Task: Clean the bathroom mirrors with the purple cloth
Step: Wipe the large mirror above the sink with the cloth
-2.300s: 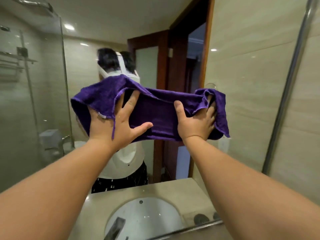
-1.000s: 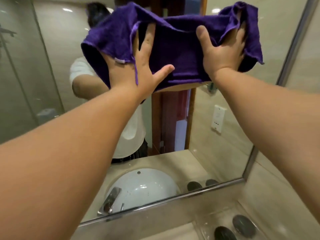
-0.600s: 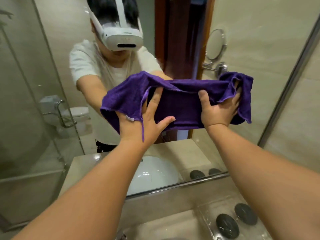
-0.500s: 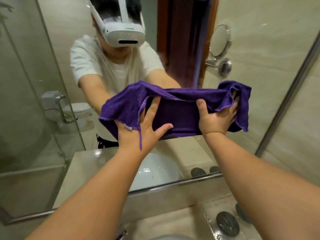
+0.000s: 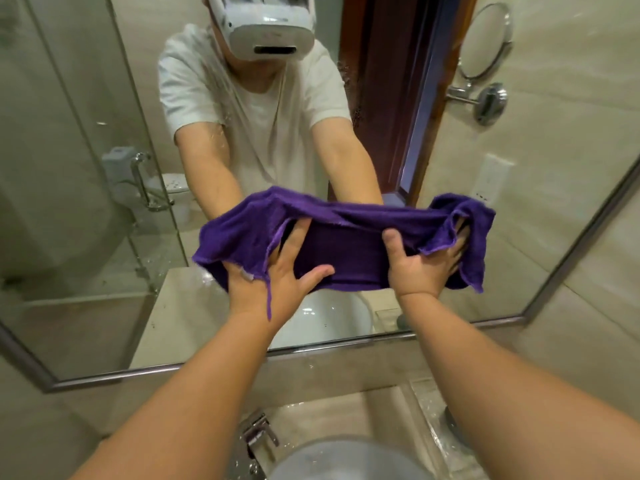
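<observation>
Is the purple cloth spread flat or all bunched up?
Bunched. The purple cloth is stretched sideways between the left hand and right hand, with folds drooping over both.

Walls point(image 5: 602, 306): beige stone-look tile, large slabs. Counter point(image 5: 346, 410) under mirror point(image 5: 450, 161): beige stone, wet, droplets toward right side. Basin point(image 5: 346, 460) at bottom edge, blurred. Chrome tap point(image 5: 258, 433) at its left rear. In reflection: glass shower screen point(image 5: 86, 133) at left, with chrome handle point(image 5: 142, 181). White toilet point(image 5: 173, 195) just beside handle. Dark wood door frame point(image 5: 381, 98) right of centre. White socket point(image 5: 491, 181) on tiled wall at right. Light soft, warm.
</observation>
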A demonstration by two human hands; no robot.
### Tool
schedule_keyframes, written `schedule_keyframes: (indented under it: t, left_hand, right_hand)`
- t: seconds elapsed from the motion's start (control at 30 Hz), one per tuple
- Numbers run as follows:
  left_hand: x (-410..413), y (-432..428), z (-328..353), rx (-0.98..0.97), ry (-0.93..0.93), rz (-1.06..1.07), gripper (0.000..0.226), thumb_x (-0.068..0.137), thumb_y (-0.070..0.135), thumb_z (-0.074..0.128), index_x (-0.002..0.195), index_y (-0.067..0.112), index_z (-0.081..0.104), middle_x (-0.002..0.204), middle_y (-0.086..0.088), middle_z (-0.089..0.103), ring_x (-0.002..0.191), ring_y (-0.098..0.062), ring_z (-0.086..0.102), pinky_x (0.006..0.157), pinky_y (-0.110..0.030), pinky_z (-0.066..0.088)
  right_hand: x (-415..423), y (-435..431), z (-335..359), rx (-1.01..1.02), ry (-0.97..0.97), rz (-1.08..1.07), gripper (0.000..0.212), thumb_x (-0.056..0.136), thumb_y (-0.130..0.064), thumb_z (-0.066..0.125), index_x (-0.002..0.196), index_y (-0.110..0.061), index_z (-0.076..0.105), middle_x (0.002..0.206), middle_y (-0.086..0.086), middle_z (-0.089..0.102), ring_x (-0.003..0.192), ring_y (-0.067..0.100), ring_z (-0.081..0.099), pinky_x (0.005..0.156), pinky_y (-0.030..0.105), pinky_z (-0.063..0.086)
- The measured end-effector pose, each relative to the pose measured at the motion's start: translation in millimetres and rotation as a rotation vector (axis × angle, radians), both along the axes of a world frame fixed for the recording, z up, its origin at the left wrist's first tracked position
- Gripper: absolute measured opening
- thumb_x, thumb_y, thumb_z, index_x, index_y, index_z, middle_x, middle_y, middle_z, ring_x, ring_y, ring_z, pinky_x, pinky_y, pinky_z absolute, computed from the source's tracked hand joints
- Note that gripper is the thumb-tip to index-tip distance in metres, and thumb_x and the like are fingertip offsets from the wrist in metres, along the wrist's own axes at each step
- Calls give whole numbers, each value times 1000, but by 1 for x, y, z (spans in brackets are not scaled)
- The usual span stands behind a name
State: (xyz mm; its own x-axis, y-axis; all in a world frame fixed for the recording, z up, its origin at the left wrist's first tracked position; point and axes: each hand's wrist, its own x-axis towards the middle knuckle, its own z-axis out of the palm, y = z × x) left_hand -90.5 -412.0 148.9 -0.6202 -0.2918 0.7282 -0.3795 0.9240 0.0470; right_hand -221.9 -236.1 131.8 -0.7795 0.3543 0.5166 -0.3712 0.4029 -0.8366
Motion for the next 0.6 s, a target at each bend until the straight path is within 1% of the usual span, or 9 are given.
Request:
schedule_keyframes:
  t: [0.03, 0.1, 0.2, 0.27, 0.33, 0.37, 0.43, 0.5, 0.6]
  left_hand:
    - [9, -6, -12, 33, -40, 17, 93, 71, 90, 46, 146, 35, 35, 134, -5, 63, 123, -29, 54, 79, -66, 51]
    - [29, -25, -40, 91, -133, 58, 92, 69, 92, 44, 141, 36, 37, 131, -10, 65, 117, -35, 63, 80, -64, 52]
    - [53, -59, -59, 206, -200, 61, 89, 69, 92, 29, 144, 44, 25, 145, -17, 53, 129, -41, 53, 96, -64, 48]
    - [62, -72, -53, 196, -177, 53, 90, 70, 92, 26, 146, 45, 23, 150, -17, 47, 134, -41, 47, 100, -64, 44]
    - [66, -81, -32, 187, -135, 36, 93, 68, 92, 30, 149, 45, 18, 155, -15, 40, 140, -39, 39, 105, -65, 39]
    - [65, -85, -18, 199, -101, 15, 96, 67, 92, 32, 150, 47, 13, 158, -14, 34, 143, -38, 33, 108, -65, 35]
    - [63, -92, 18, 168, -1, -21, 99, 66, 92, 36, 151, 50, 7, 162, -13, 26, 147, -34, 24, 113, -65, 28]
    - [59, -96, 64, 90, 85, -18, 100, 68, 94, 38, 152, 50, 4, 162, -11, 25, 146, -33, 22, 113, -67, 21]
    - [54, -97, 132, 27, 157, -19, 100, 71, 97, 33, 152, 51, -5, 163, -9, 21, 147, -40, 21, 110, -73, 12]
  right_hand:
    - [9, -8, -14, 17, -53, 20, 139, 52, -84, 56, 155, 1, 21, 158, 26, 26, 147, 40, 22, 119, 47, 10]
    - [31, -26, -43, 41, -179, 79, 145, 46, -88, 54, 157, -2, 17, 159, 26, 24, 147, 39, 21, 120, 48, 11]
    - [59, -54, -68, 4, -305, 175, 152, 41, -94, 54, 159, -10, 9, 162, 20, 17, 148, 33, 15, 120, 40, 7]
    - [67, -68, -62, -64, -302, 206, 153, 40, -94, 57, 159, -12, 8, 163, 16, 13, 150, 29, 12, 116, 32, 0]
    - [69, -78, -38, -105, -228, 184, 153, 39, -92, 59, 158, -8, 13, 163, 19, 16, 150, 31, 14, 115, 31, -2]
    - [68, -82, -20, -121, -160, 157, 150, 40, -91, 59, 157, -5, 18, 161, 20, 20, 149, 33, 17, 116, 32, 0]
    - [66, -88, 26, -130, -15, 91, 144, 44, -90, 58, 155, -3, 27, 158, 23, 30, 145, 38, 26, 118, 42, 11]
    - [64, -91, 78, -87, 110, 30, 139, 48, -91, 57, 153, -4, 32, 155, 22, 37, 141, 41, 34, 116, 52, 22]
    - [56, -90, 152, -61, 290, -34, 133, 54, -93, 57, 150, -3, 38, 150, 23, 44, 138, 41, 41, 113, 53, 27]
